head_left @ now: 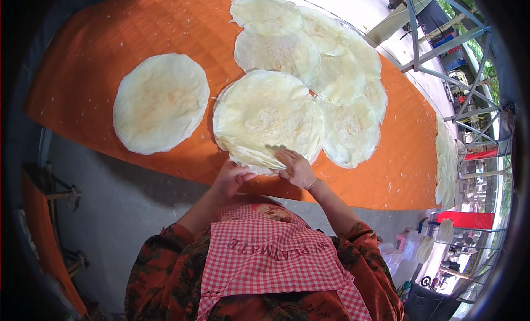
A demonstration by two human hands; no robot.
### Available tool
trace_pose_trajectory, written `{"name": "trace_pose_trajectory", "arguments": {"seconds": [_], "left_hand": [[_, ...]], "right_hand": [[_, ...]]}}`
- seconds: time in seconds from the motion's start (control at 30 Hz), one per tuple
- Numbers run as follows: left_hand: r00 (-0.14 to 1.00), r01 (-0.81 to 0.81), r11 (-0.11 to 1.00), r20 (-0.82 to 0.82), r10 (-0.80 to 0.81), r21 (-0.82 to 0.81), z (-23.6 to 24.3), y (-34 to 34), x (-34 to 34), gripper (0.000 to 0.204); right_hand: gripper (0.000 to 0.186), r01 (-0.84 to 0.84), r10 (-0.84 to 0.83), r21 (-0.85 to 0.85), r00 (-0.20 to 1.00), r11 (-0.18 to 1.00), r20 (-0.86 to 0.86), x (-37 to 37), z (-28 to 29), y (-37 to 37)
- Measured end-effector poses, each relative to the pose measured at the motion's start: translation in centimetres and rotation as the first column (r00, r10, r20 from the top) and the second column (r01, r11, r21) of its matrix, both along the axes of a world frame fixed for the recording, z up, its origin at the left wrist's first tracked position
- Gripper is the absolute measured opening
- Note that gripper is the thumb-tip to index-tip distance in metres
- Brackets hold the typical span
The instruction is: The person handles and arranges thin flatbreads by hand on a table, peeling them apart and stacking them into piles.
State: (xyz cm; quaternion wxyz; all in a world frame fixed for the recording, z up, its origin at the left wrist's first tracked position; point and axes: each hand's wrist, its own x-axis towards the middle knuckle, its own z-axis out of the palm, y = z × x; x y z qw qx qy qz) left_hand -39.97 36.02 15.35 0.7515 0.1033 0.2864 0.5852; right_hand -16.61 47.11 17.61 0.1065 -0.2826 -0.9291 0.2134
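A stack of thin, round, pale flatbread sheets (268, 108) lies in front of me near the table's front edge. Its near edge is lifted a little, showing several loose layers. My left hand (231, 177) is closed on that edge at the left, fingertips curled against the sheets. On the right part of the same edge, my right hand (298, 169) grips with its fingers over the top and its thumb lower down. How many layers each hand pinches is hidden.
An orange-covered table (408, 155) carries a separate flatbread round (161, 103) at left and several overlapping rounds (345, 78) behind and right of the stack. More sheets (444, 161) lie at the far right end. A metal frame (469, 72) stands beyond.
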Motion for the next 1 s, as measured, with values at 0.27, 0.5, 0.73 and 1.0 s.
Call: {"name": "trace_pose_trajectory", "arguments": {"seconds": [0.27,0.5,0.73,1.0], "left_hand": [[0.95,-0.204,0.944,-0.285,0.127,-0.259,-2.4,1.0,2.6,0.044],[0.902,-0.308,0.9,-0.395,0.173,-0.308,-6.0,1.9,3.2,0.036],[0.928,-0.253,0.908,-0.35,0.13,-0.334,-4.8,0.9,2.5,0.04],[0.981,-0.148,0.952,-0.16,0.107,-0.268,-2.0,0.8,3.2,0.035]], "right_hand": [[0.029,0.182,-0.164,0.327,0.983,0.927,-0.082,-3.2,-1.0,-2.5],[0.021,0.413,-0.411,-0.004,0.908,0.911,0.086,-3.2,18.3,18.7],[0.016,0.227,-0.341,0.656,0.939,0.72,0.049,-7.2,29.1,15.0],[0.032,0.121,-0.157,0.26,0.98,0.958,0.123,-4.3,2.1,-1.8]]}}
